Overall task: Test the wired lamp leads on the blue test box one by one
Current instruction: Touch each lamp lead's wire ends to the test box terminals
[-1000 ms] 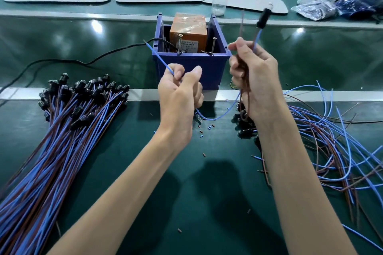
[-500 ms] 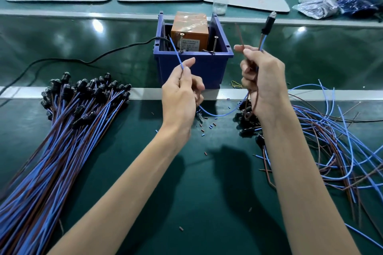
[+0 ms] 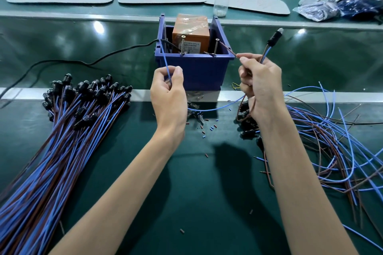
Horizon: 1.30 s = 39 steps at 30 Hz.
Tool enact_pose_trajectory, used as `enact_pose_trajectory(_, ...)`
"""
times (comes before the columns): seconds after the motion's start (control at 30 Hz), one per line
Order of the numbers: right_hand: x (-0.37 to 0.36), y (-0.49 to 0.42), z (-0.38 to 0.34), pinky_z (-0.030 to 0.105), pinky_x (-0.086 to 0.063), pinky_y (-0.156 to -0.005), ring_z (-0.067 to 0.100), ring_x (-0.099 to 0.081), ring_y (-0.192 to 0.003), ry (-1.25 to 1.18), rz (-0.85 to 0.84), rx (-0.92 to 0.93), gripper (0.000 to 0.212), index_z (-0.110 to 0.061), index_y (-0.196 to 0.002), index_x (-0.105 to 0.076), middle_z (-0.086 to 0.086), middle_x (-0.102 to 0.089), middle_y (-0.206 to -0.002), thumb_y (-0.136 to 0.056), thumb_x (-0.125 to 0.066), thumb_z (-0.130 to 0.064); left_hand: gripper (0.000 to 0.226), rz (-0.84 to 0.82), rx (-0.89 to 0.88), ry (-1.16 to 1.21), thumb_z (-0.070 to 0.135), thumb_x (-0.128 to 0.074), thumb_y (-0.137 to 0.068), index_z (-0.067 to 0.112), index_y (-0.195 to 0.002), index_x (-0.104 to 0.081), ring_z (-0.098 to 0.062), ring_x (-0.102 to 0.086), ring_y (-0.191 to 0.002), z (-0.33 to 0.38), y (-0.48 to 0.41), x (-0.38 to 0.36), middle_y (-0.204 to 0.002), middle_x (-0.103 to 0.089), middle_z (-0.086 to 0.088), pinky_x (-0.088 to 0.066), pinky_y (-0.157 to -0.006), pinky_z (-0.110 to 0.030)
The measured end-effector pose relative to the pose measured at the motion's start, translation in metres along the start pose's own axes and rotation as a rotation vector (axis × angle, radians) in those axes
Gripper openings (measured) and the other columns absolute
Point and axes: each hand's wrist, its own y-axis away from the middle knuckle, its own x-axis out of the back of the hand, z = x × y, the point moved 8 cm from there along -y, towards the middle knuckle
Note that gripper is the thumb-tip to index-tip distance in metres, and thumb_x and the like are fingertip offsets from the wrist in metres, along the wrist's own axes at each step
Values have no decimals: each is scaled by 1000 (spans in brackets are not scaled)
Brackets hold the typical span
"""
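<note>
Green work table [image 3: 207, 192] carries an open blue plastic test box [image 3: 199, 72], centred towards its far edge. Left hand [image 3: 169, 97] pinches the lead's thin blue wire [image 3: 164, 62], whose tip stands by the box's left wall. Right hand [image 3: 261, 87] clenches the thin brown wire [image 3: 228, 48], whose end is near the right upright screw [image 3: 216, 46]; the black lamp socket [image 3: 274, 37] juts above.
</note>
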Motion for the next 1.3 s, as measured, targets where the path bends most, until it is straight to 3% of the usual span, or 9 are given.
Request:
enact_pose_trajectory(0.23,-4,1,2,15,-20,-35,3,-28,-36,0,-5,9,20,-11,-78,-60,-5,-48,-48,-92,-51,0,19,-6,99,-38,7,-52,-89,26,-93,-48,-4,-34,-38,-9,-7,2,-73,-50,4,-32,-42,-16)
enact_pose_trajectory(0.4,-1,-2,5,14,-20,-34,3,-29,-36,-23,26,6,21,-10,-78,-60,-5,-47,-47,-93,-49,1,15,-66,157,73,9,-39,-94,23,-91,-41,-6,-28,-41,-12,-12,-3,-56,-39,10,-27,-42,-18)
enact_pose_trajectory(0.5,4,-4,7,14,-20,-34,3,-30,-36,-41,64,-4,21,-8,-79,-60,-5,-48,-48,-92,-47,3,26,-76,82,60,6,-27,-97,24,-102,-46,-4,-29,-40,-8,-15,-3,-60,-39,6,-28,-41,-15)
enact_pose_trajectory(0.67,8,-6,11,15,-20,-34,2,-28,-36,-56,120,-27,24,-8,-82,-60,-4,-52,-49,-88,-41,6,28,-132,-31,-101,7,-30,-103,16,-128,-38,-4,-40,-41,-7,-20,-3,-71,-64,6,-38,-48,-20)
enact_pose_trajectory(0.77,5,-4,13,14,-21,-34,3,-31,-38,-41,105,-33,23,-8,-85,-59,-3,-60,-52,-90,-42,6,12,-153,-72,-109,12,-30,-105,16,-116,-32,-9,-55,-41,-5,-19,-1,-82,-72,3,-47,-48,-21)
enact_pose_trajectory(0.9,0,-1,14,14,-21,-35,5,-32,-39,-18,76,-28,22,-11,-84,-58,-1,-65,-56,-92,-43,3,7,-157,-104,-138,15,-36,-105,17,-100,-41,-16,-63,-43,-3,-18,-1,-83,-72,1,-51,-44,-25)
enact_pose_trajectory(1.03,-1,0,13,15,-21,-36,6,-28,-40,-14,67,-17,22,-11,-84,-59,-2,-64,-56,-92,-44,2,11,-96,-104,-134,17,-42,-103,13,-109,-50,-13,-62,-40,-3,-19,3,-80,-72,5,-47,-43,-20)
enact_pose_trajectory(1.17,-1,0,14,16,-20,-37,6,-24,-40,-8,72,-15,21,-11,-85,-58,-4,-61,-52,-92,-43,3,18,-87,-128,-140,16,-41,-103,20,-121,-39,-15,-59,-37,-3,-18,4,-80,-73,4,-47,-42,-22)
enact_pose_trajectory(1.3,-1,0,15,17,-20,-36,5,-24,-37,14,93,-14,21,-12,-84,-57,-4,-60,-52,-91,-44,3,14,-81,-131,-160,14,-39,-103,21,-114,-44,-13,-59,-37,-4,-19,5,-77,-73,6,-47,-41,-21)
